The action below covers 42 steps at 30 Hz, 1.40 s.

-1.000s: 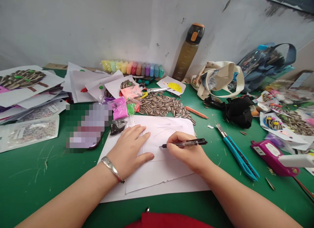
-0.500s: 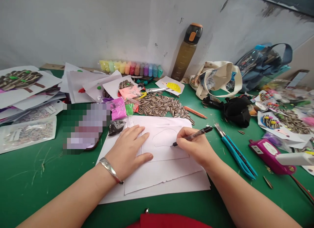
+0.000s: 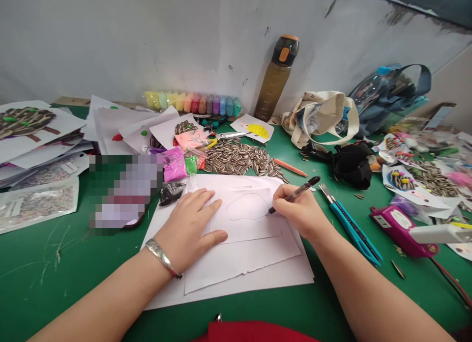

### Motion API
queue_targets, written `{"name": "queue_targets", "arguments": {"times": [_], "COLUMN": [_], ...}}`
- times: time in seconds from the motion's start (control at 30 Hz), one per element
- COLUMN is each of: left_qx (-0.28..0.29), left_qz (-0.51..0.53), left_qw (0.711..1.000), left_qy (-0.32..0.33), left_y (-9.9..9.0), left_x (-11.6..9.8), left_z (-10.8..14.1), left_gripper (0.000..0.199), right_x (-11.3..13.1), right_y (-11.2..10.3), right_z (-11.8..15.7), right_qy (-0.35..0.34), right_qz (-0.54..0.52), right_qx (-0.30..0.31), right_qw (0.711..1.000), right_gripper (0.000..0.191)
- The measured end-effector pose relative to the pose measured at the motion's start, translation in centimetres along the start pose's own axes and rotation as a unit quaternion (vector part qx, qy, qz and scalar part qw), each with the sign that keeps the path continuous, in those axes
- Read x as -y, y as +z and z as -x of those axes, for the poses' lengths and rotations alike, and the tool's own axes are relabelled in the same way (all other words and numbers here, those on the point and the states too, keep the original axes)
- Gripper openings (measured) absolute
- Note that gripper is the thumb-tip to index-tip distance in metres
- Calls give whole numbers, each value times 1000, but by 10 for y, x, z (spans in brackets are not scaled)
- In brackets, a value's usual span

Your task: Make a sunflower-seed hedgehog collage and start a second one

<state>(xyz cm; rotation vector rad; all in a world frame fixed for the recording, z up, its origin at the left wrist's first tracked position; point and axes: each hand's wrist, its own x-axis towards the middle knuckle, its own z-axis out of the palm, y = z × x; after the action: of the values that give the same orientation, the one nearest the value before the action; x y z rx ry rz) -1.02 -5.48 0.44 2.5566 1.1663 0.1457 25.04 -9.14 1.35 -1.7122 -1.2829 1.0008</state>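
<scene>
My left hand (image 3: 195, 219) lies flat with fingers spread, pressing on the left side of a small white paper (image 3: 243, 229). That paper rests on larger white sheets (image 3: 273, 275). A black marker pen (image 3: 295, 194) is pinched in my right hand (image 3: 300, 209), its tip at the right end of a thin, rounded outline (image 3: 247, 218) on the small paper. A gap shows at the outline's left side. Just above the sheets lies a pile of striped sunflower seeds (image 3: 239, 157), with an orange pencil-like stick (image 3: 291, 167) beside it.
Blue cutters (image 3: 354, 229) and a magenta device (image 3: 401, 229) lie to the right. A phone (image 3: 125, 194), blurred out, and bags of coloured clay (image 3: 173, 164) sit left. A bottle (image 3: 276, 79) leans against the wall near a cloth bag (image 3: 320, 118). Papers (image 3: 40, 150) are stacked far left.
My right hand has moved the pen tip right and slightly up, lengthening the lower line of the outline. My left hand stays on the paper. The whole view has shifted slightly.
</scene>
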Motion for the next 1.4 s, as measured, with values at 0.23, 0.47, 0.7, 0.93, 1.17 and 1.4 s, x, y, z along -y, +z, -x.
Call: {"name": "queue_targets", "arguments": {"times": [0.23, 0.47, 0.7, 0.93, 1.17, 1.4], "left_qx": [3, 12, 6, 5, 1, -10], "left_qz": [3, -1, -5, -10, -4, 6], "left_qw": [1000, 1000, 1000, 1000, 1000, 1000], "left_qy": [-5, -10, -4, -5, -4, 0], "left_y": [-1, -2, -1, 0, 0, 1], "left_x": [-1, -1, -1, 0, 0, 1], "left_z": [0, 1, 0, 0, 0, 1], "left_gripper": [63, 63, 64, 64, 64, 62], "right_x": [-2, -3, -2, -5, -7, -6], "right_y": [-2, -4, -5, -5, -6, -6], "right_z": [-2, -4, -5, -7, -7, -7], "right_qy": [12, 2, -2, -10, -11, -11], "right_qz": [-3, 2, 6, 11, 16, 13], "right_qx": [-13, -30, -40, -50, -54, -53], "right_qw": [1000, 1000, 999, 999, 998, 998], "right_gripper": [6, 7, 7, 8, 8, 8]}}
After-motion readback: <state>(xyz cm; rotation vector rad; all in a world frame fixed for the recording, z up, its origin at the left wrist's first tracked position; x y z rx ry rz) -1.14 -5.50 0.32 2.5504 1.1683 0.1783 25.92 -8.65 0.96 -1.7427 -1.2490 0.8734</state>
